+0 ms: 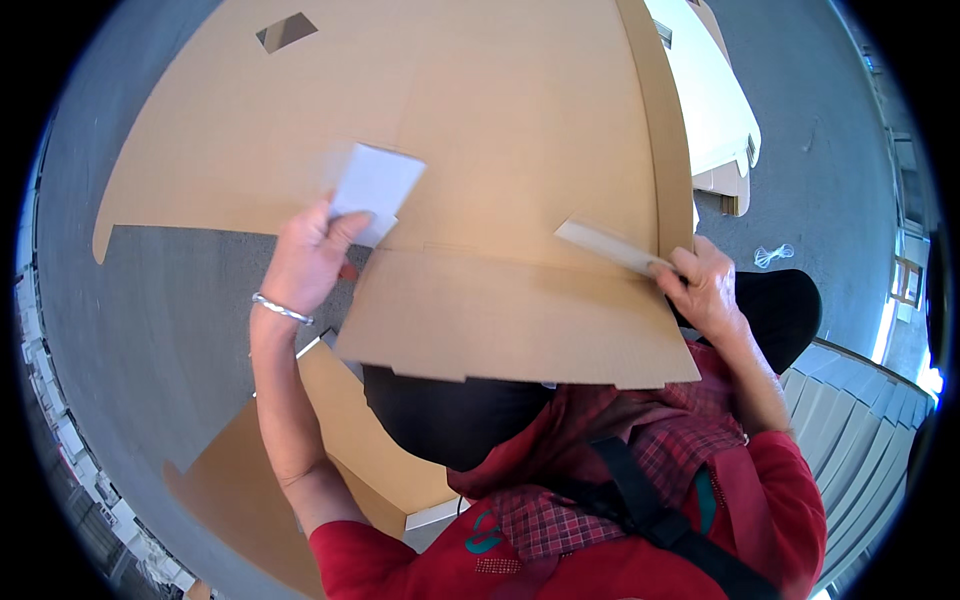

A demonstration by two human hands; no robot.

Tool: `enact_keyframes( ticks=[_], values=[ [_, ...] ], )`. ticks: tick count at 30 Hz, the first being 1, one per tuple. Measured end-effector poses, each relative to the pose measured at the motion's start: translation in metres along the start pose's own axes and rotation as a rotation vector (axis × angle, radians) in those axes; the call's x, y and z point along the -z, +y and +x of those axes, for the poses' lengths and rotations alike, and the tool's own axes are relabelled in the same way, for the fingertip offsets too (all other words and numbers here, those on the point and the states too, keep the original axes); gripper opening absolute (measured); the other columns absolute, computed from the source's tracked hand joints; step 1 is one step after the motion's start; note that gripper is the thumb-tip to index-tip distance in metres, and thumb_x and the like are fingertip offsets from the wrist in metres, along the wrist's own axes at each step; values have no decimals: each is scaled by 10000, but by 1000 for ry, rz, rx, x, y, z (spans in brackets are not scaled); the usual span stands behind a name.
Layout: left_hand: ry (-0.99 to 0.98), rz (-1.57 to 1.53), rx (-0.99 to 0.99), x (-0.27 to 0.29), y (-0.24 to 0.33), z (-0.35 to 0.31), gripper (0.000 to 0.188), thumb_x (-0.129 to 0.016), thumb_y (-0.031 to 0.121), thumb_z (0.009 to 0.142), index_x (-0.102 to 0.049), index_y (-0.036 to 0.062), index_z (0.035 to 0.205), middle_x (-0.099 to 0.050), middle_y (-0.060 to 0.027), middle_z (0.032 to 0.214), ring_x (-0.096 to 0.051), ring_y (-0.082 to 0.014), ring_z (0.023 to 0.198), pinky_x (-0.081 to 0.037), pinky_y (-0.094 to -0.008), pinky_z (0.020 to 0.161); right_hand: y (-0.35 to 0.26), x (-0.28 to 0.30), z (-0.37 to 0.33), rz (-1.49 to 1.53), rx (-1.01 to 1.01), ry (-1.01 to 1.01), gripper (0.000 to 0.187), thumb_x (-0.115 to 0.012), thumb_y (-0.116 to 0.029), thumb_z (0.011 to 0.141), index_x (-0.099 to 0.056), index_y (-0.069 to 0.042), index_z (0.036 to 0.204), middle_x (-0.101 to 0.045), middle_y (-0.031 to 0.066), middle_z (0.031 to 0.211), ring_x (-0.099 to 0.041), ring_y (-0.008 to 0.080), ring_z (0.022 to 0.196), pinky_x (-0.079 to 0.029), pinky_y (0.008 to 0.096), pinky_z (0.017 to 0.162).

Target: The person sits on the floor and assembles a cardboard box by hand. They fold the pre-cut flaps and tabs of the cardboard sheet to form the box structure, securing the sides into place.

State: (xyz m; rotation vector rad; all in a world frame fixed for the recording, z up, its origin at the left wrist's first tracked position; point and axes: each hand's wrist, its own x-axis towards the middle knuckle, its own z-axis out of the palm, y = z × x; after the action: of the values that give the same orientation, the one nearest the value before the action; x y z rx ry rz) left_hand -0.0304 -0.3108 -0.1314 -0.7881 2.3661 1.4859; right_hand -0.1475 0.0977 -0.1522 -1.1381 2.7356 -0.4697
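Note:
A large flat brown cardboard box (480,130) fills the upper middle of the view, its lower flap (510,320) folded toward me. My left hand (305,260) holds a small white paper piece (375,185) against the cardboard near the fold; a silver bracelet sits on that wrist. My right hand (710,290) pinches a narrow pale strip (610,245) at the box's right edge.
More flattened cardboard (270,470) lies on the grey floor at lower left. A white box (715,110) stands at upper right, a white cord (772,255) on the floor beside it. A ribbed grey panel (860,420) is at right.

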Motion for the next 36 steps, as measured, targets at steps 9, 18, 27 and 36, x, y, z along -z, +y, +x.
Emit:
enact_keyframes(
  ticks=[9,18,27,36],
  values=[
    [-462,577,-205,1,-16,4,201,-588,131,883,-644,4,1028,-640,-215,850,-579,-391,843,-474,-434,741,-7,19,-22,116,226,-317,613,-702,-156,734,-485,-64,1300,-499,243,1169,-493,425,1028,-409,478,884],
    [-545,846,-229,-12,-13,61,247,-564,40,800,-672,54,1023,-676,-189,927,-643,-361,843,-530,-398,761,11,-20,18,141,58,-139,503,-682,-250,757,-589,-130,1237,-521,240,1091,-499,419,969,-430,468,839],
    [-897,1270,-262,-115,-64,142,168,-542,21,767,-697,-16,821,-681,-228,878,-679,-330,853,-550,-396,724,76,-151,63,485,-97,-175,627,-656,-582,757,-596,-193,1245,-498,244,1107,-477,407,1061,-400,474,938],
    [-732,699,27,-117,-76,172,162,-714,22,724,-605,-27,834,-638,-167,747,-649,-263,587,-546,-356,485,95,-236,72,1024,-663,227,526,-677,-518,782,-617,-59,1033,-542,83,992,-575,240,911,-450,365,848]
  ],
)
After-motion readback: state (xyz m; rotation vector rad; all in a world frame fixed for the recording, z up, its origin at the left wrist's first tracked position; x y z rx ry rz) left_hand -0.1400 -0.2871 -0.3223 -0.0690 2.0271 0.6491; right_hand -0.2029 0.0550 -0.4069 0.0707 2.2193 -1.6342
